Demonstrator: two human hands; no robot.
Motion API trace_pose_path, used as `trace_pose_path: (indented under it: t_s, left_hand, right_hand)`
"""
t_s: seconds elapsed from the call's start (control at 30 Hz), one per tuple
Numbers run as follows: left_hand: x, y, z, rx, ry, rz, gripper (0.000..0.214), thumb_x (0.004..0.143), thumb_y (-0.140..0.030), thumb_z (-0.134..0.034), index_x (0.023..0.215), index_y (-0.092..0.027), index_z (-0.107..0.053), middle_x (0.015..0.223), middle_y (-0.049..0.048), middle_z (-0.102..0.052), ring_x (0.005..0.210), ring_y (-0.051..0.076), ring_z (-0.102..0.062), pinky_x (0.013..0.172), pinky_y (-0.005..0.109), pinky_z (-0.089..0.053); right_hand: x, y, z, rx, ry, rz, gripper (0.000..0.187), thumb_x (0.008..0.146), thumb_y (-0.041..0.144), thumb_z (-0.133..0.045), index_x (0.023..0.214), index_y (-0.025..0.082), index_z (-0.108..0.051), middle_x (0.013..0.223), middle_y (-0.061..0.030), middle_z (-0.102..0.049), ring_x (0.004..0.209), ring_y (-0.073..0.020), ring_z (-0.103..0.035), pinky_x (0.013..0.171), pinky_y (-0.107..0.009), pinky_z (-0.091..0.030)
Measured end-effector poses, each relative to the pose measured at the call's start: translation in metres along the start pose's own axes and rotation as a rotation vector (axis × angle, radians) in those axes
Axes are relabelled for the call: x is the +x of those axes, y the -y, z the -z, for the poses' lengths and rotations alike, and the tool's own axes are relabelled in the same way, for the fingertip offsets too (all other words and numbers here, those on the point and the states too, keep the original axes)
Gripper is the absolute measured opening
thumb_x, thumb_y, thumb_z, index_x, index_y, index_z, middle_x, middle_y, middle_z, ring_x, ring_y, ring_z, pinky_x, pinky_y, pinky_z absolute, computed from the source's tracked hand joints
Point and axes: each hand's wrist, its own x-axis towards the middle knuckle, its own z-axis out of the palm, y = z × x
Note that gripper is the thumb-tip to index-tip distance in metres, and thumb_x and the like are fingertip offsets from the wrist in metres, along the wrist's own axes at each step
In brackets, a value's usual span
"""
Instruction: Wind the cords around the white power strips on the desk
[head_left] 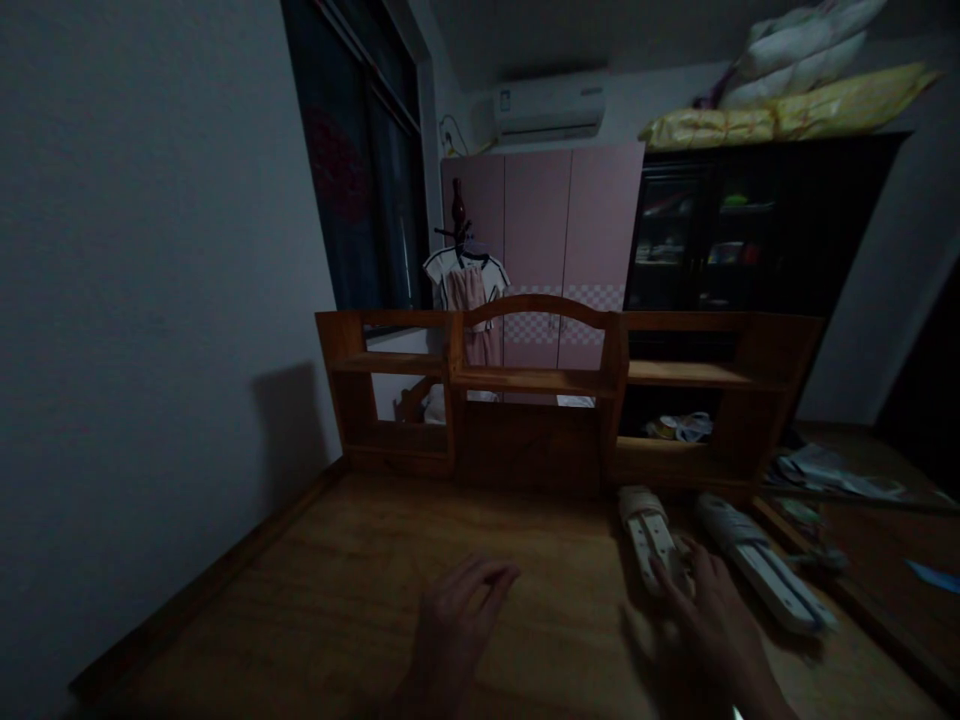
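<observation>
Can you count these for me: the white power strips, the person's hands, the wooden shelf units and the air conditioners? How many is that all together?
White power strips: 2, the left strip and the right strip
Hands: 2, the left hand and the right hand
Wooden shelf unit: 1
Air conditioner: 1
Total: 6

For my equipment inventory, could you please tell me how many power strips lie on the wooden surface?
2: one power strip by the right hand, the other power strip farther right. Others may be hidden.
</observation>
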Motion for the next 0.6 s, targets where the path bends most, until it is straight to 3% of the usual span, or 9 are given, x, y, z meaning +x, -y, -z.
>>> trace_pose_path:
  t_s: [0.1,0.2,0.33,0.43,0.53,0.6]
  left_hand:
    - [0.039,0.026,-0.044,-0.387,0.171,0.321,0.023,0.071,-0.037,-0.071,0.075,-0.015,-0.072,0.072,0.0057,-0.07,0.07,0.017,-0.065,0.067,0.025,-0.05]
    - [0.069,0.06,-0.081,-0.508,0.211,0.432,0.036,0.066,-0.044,-0.073,0.076,-0.01,-0.07,0.071,0.01,-0.07,0.063,0.018,-0.065,0.065,0.029,-0.051]
    - [0.077,0.09,-0.099,-0.619,0.243,0.592,0.049,0.06,-0.053,-0.075,0.077,-0.008,-0.067,0.078,0.0148,-0.07,0.068,0.02,-0.067,0.071,0.032,-0.052]
    - [0.068,0.087,-0.098,-0.696,0.293,0.69,0.056,0.065,-0.061,-0.068,0.086,-0.009,-0.067,0.095,0.0187,-0.069,0.083,0.022,-0.068,0.08,0.033,-0.051]
    - [0.055,0.067,-0.091,-0.844,0.374,0.74,0.06,0.073,-0.064,-0.059,0.103,-0.013,-0.065,0.109,0.0163,-0.066,0.097,0.024,-0.065,0.082,0.032,-0.051]
    - [0.049,0.055,-0.083,-0.893,0.323,0.743,0.057,0.072,-0.058,-0.065,0.107,-0.013,-0.065,0.106,0.0138,-0.068,0.096,0.024,-0.065,0.08,0.029,-0.051]
  right_hand:
    - [0.021,-0.008,-0.019,-0.013,0.048,-0.083,0.058,0.078,0.048,-0.049,0.124,0.013,-0.048,0.12,-0.0184,-0.055,0.107,-0.0313,-0.056,0.081,-0.039,-0.047]
    - [0.04,-0.013,-0.034,0.049,0.136,-0.231,0.07,0.073,0.046,-0.055,0.13,0.007,-0.04,0.11,-0.0187,-0.06,0.098,-0.0297,-0.06,0.08,-0.036,-0.047]
    - [0.046,0.002,-0.037,0.248,0.162,-0.349,0.068,0.067,0.04,-0.059,0.125,0.007,-0.043,0.104,-0.0158,-0.063,0.09,-0.027,-0.063,0.075,-0.033,-0.048]
    - [0.039,0.044,-0.043,0.515,0.169,-0.319,0.065,0.067,0.037,-0.058,0.125,0.011,-0.043,0.102,-0.0121,-0.064,0.087,-0.0248,-0.063,0.073,-0.031,-0.049]
    - [0.03,0.105,-0.062,0.734,0.154,-0.259,0.067,0.067,0.031,-0.059,0.129,0.013,-0.041,0.105,-0.0102,-0.064,0.089,-0.0244,-0.063,0.076,-0.033,-0.051]
    - [0.025,0.145,-0.078,0.821,0.167,-0.201,0.073,0.069,0.029,-0.06,0.135,0.015,-0.034,0.112,-0.0104,-0.061,0.096,-0.0244,-0.062,0.081,-0.035,-0.05]
